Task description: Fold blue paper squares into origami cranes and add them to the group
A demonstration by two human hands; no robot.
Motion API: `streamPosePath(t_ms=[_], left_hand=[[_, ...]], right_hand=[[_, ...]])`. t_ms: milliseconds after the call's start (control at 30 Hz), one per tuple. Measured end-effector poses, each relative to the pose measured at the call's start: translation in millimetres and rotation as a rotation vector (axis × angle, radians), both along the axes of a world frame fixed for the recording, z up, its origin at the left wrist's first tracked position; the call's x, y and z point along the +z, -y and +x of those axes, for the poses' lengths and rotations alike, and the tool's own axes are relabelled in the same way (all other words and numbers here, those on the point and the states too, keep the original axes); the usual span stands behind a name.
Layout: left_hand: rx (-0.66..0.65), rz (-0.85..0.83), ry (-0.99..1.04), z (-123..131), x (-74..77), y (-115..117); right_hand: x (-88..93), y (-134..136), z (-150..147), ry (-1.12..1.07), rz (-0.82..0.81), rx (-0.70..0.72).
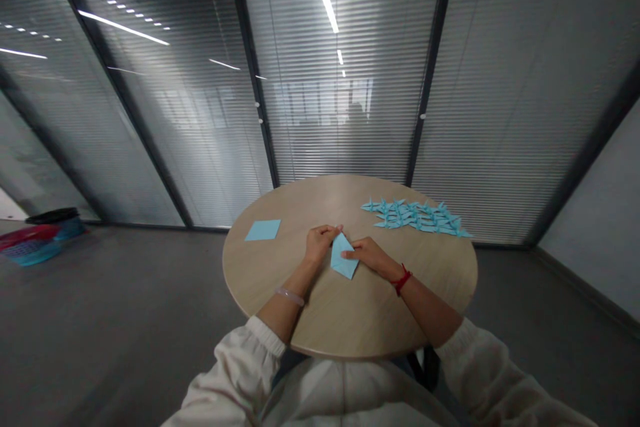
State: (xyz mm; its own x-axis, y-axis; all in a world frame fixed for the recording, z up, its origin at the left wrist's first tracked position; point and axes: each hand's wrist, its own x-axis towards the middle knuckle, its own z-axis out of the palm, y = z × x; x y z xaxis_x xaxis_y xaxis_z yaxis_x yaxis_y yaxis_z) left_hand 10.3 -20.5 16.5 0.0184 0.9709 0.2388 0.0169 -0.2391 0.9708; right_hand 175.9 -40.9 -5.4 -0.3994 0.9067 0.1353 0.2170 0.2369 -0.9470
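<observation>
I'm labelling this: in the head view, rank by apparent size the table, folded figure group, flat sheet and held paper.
Table
Figure group
Flat sheet and held paper: too alike to rank; the latter is nearer.

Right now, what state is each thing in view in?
Pointed blue paper piece: partly folded, held, point facing away.
Bare left hand: pinching at the piece's far tip.
Bare right hand: gripping the piece's right side.
Blue four-sided paper sheet: lying flat, unheld, at left.
Blue folded-paper cranes: shaped, clustered in rows.
Grey slatted blinds: lowered.
</observation>
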Motion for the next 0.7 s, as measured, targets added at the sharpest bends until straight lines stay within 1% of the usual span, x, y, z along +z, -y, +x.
streamPosePath(t_ms=[133, 200, 533, 633, 700], left_hand=[[0.010, 0.020, -0.042, -2.6, -4.8, -3.4], [0.038, 0.032, -0.060, -3.5, -5.8, -4.5], [0.193, 0.076, -0.169, -1.7, 0.2, 1.3], [0.196, 0.081, -0.168, -1.8, 0.7, 1.6], [0.174, 0.083, -0.155, -2.1, 1.9, 1.1]], right_hand=[[2.0, 1.6, -0.2, 0.003, -0.008, -0.006], [3.2, 2.9, -0.4, 0.003, -0.012, -0.002], [7.4, 6.4, -1.3, 0.008, -0.021, 0.022], [6.5, 4.9, -1.0, 0.008, -0.019, 0.016], [5.5, 3.3, -0.4, 0.021, 0.000, -0.007]])
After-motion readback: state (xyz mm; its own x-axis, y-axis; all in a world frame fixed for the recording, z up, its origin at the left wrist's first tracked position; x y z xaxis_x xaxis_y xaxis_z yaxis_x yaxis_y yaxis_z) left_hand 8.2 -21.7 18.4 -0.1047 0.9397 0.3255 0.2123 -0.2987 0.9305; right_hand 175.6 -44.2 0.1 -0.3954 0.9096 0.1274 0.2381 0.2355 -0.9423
